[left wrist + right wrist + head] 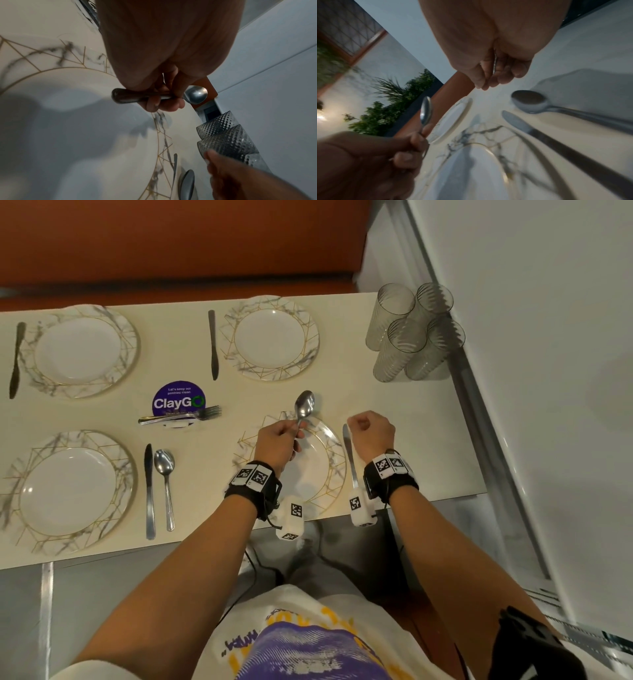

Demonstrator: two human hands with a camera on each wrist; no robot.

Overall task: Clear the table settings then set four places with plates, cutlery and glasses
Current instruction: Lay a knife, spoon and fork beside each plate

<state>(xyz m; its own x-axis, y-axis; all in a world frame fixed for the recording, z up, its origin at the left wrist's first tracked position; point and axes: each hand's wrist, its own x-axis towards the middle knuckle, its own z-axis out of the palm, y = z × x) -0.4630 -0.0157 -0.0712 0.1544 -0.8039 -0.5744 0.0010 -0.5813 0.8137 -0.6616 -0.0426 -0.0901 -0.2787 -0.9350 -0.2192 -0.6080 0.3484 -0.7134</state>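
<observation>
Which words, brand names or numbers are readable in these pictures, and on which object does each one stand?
"ClayGO": large white letters on the round purple sign standing on the table.
"Let's keep our pantries clean.": small line above it on the same sign, barely legible.
Print on the person's shirt: upside down and blurred, unreadable.
Square markers on the wrist bands: patterns only, no text.

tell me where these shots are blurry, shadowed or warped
Head view: sharp centre, far-left plate smeared, table edge bowed. Left wrist view: hand shadow darkens the plate. Right wrist view: near plate rim and plants motion-blurred.
</observation>
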